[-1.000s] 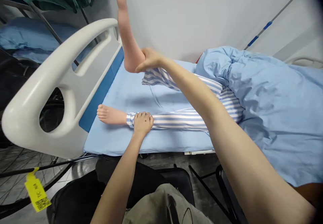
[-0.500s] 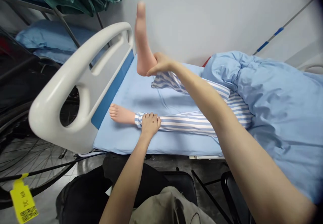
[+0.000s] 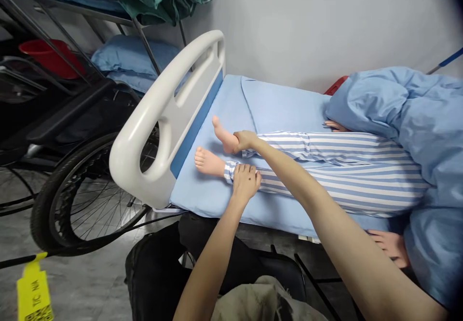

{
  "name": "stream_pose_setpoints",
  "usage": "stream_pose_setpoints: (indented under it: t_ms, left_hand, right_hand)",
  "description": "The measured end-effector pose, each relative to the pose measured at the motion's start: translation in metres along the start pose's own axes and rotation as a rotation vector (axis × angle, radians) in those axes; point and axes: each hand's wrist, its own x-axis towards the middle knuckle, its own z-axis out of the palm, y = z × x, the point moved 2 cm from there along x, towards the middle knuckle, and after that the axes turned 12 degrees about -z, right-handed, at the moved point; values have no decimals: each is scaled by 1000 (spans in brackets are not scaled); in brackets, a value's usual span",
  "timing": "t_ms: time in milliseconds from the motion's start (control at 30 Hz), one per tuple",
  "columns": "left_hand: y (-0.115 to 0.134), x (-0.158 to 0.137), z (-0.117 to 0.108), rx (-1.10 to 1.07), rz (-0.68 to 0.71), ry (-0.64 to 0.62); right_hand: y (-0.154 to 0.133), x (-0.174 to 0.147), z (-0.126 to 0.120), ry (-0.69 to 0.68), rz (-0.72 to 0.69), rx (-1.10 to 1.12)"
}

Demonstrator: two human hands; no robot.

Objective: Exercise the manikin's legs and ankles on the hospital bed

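Observation:
A smooth-skinned manikin in blue-and-white striped trousers (image 3: 347,147) lies on the bed, legs towards the footboard. My right hand (image 3: 246,140) is wrapped round the ankle of its far foot (image 3: 226,140), whose toes point up and slightly towards the footboard. My left hand (image 3: 246,181) lies over the near lower leg, fingers draped across the striped cloth just above the cuff. The near foot (image 3: 210,162) rests on the pale blue sheet (image 3: 282,99). Both legs lie low, side by side. A blue quilt (image 3: 390,94) covers the upper part, with a manikin hand (image 3: 390,246) showing at its near edge.
The white footboard (image 3: 135,133) stands left of the feet. Beyond it are a wheelchair wheel (image 3: 87,205), a red bucket (image 3: 54,58) and a rack with folded blue bedding (image 3: 133,53). A yellow tag (image 3: 34,294) hangs at lower left. The wall runs along the far side.
My right hand has lowered the raised far leg to near the mattress, still holding its ankle. My left hand stays on the near leg. The view has shifted left.

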Motion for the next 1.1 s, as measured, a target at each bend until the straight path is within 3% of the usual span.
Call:
stream_pose_setpoints:
  t_ms: [167, 300, 367, 467, 633, 733, 933, 1100]
  left_hand:
    - [-8, -32, -37, -65, 109, 127]
    - [-38, -64, -62, -73, 120, 179]
    - [-59, -79, -66, 12, 151, 160]
    - [-91, -98, -64, 153, 232, 12]
    - [-134, -116, -68, 365, -38, -42]
    - [-149, -124, -75, 412, -75, -78]
    - [-188, -143, -87, 450, 130, -243]
    - [-205, -155, -93, 532, 371, -186]
  right_hand:
    - [-1, -6, 21, -52, 8, -44]
    - [-1, -11, 21, -50, 10, -55]
    - [-3, -15, 19, -41, 8, -56]
    - [-5, -21, 16, -26, 1, -56]
    - [-4, -28, 14, -9, -16, -52]
    - [0, -26, 15, -6, -21, -47]
    - [9, -12, 22, -58, -7, -9]
    - [16, 0, 35, -42, 23, -34]
